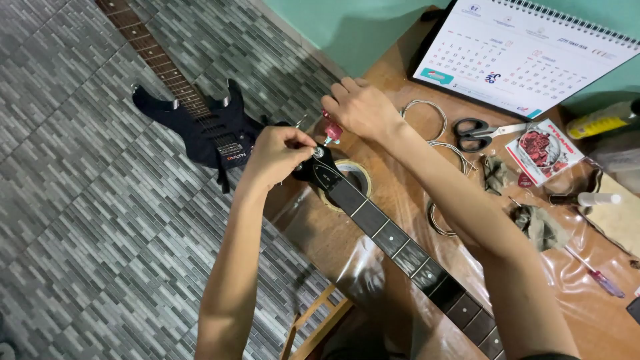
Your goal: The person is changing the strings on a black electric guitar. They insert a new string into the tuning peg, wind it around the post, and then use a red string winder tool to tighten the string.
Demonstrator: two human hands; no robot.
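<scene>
A dark guitar neck (400,243) runs from the lower right up to its black headstock (323,175) at the table's edge. My left hand (277,155) pinches a thin string at a silver tuning post (319,152) on the headstock. My right hand (360,107) grips a red-handled tool (331,129) whose tip meets the headstock beside that post. A roll of tape (357,172) lies under the headstock.
The wooden table (400,60) carries coiled guitar strings (427,117), black-handled scissors (477,132), a string packet (543,150), a desk calendar (527,50), a yellow can (603,120) and a screwdriver (600,277). A black electric guitar (200,130) lies on the tiled floor at left.
</scene>
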